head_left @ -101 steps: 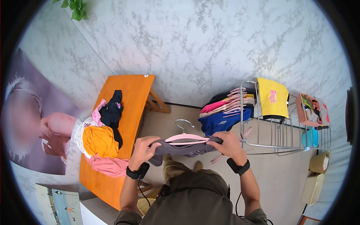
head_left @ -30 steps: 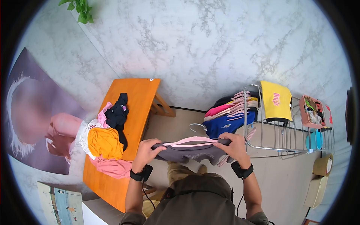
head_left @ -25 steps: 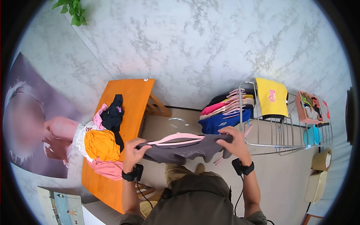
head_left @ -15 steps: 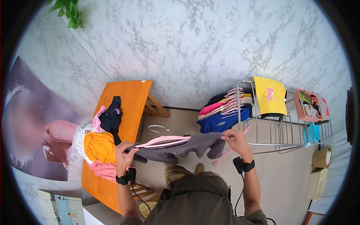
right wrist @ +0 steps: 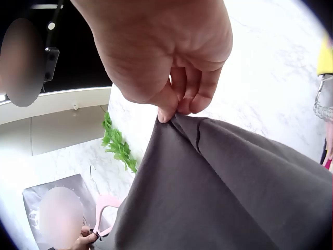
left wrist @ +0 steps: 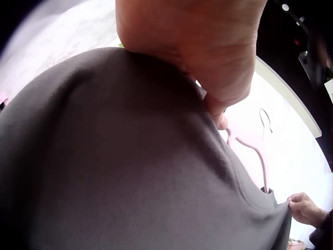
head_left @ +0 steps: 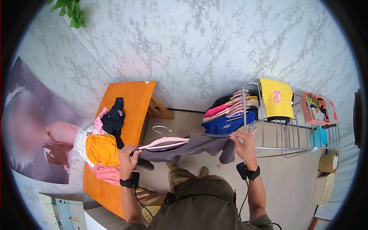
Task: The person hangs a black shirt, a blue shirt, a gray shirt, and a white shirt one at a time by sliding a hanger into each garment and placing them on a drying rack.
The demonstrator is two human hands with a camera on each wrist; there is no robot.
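A dark grey shirt is stretched between my two hands, with a pink hanger lying in its neckline and the metal hook pointing up. My left hand grips the shirt's left shoulder at that end of the hanger. On the other side my right hand pinches the cloth between thumb and fingertip, well beyond the hanger's visible part; the right wrist view shows the pinched cloth drawn to a peak. The hanger's right end is hidden by cloth. In the left wrist view grey fabric fills most of the frame.
An orange wooden table at left bears a pile of clothes, with a mustard garment on top. At right stands a metal drying rack with several hung shirts, a yellow cloth and a pink basket.
My left hand has moved left with the hanger. My right hand has let its end of the hanger slip away and pulled the shirt's right side out, so the shirt is spread wider.
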